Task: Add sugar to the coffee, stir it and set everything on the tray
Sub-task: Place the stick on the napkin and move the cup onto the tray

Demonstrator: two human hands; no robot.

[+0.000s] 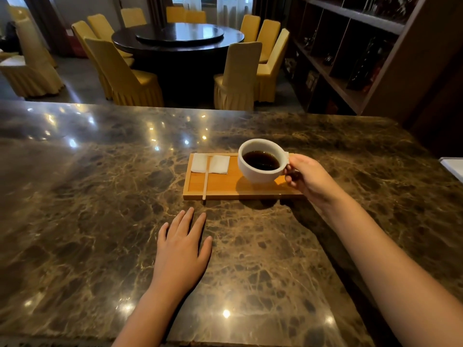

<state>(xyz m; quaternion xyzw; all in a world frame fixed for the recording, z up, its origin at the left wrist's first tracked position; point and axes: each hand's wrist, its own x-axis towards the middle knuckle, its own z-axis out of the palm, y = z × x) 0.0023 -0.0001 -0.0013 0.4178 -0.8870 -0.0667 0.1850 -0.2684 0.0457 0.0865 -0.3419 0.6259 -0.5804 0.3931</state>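
A white cup (260, 171) of dark coffee hangs over the right part of the wooden tray (225, 190), casting a shadow on it. My right hand (307, 179) grips the cup's handle from the right. On the tray's left part lies a white napkin (218, 164), and a wooden stir stick (206, 176) rests across it, its near end poking over the tray's front edge. My left hand (181, 249) lies flat on the marble counter, fingers apart, in front of the tray and holding nothing. No sugar packet is in sight.
The brown marble counter (100, 196) stretches wide on all sides of the tray. A white object (453, 166) sits at the counter's right edge. Beyond the counter stand a round dark table with yellow chairs and a dark shelf unit at the right.
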